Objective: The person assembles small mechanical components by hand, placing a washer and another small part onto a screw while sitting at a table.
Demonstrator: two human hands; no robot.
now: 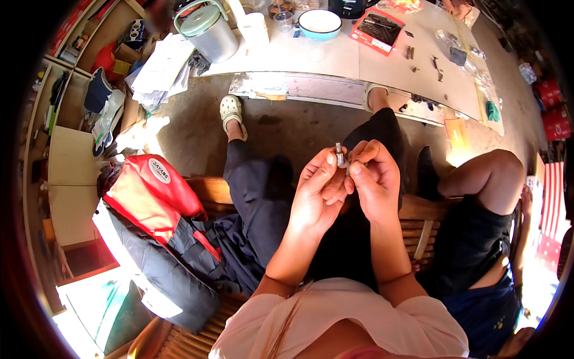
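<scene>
Both of my hands meet in front of me, above my lap. A small silvery metal cylinder with a thinner stem on top (340,158) stands upright between the thumb and fingers of my left hand (320,182); its exact kind does not show. My right hand (373,173) is closed in a pinch right beside it, thumb against fingertips. Whatever those fingertips hold, if anything, is too small and hidden to name. The fingers of the two hands touch or nearly touch below the metal piece.
Ahead is a table (287,60) with a lidded metal pail (212,36), a bowl (320,25), a red box of dark parts (376,31) and loose small pieces. A red and grey bag (158,197) lies on the bench at left. Another person's bent leg (484,173) is at right.
</scene>
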